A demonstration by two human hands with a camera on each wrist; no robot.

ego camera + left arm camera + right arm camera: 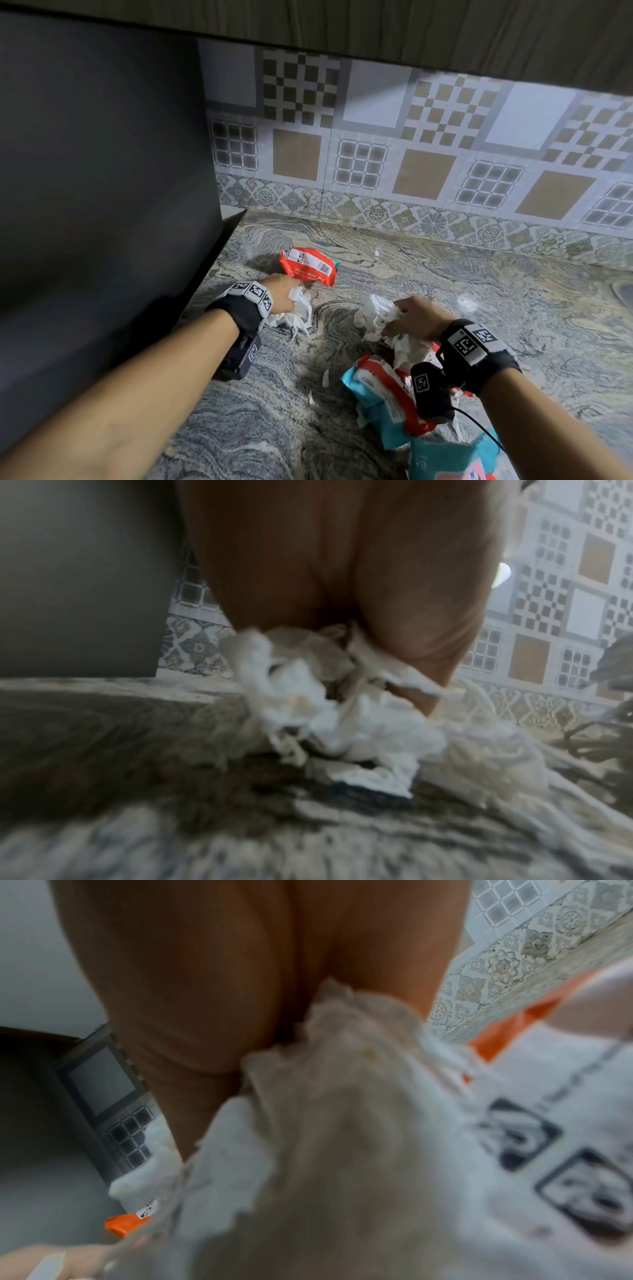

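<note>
White tissue fills both fists. The left hand (282, 294) is clenched round one crumpled lump, the left wad (301, 310). It presses the lump down on the counter (513, 325), and loose shreds trail out toward the person. The right hand (416, 317) grips a second lump, the right wad (375, 315), with its fingers curled over the top. The far end of this wad touches the counter and the near end trails down onto a packet. That makes two wads, one to each hand, lying apart from each other. Two small scraps (325, 377) of tissue lie on the stone between the arms. There are three packets. A red packet (308, 265) lies flat just beyond the left hand, barcode up. A blue packet (380, 394) with a red and white face lies beside the right wrist. Tissue rests on its upper end, but whether it comes out of the packet cannot be told. A third packet (448, 459), also blue, lies nearest the person and is partly cut off by the lower edge. A tiled wall (376, 137) stands behind the counter, and a dark panel (102, 171) closes its left side.
</note>
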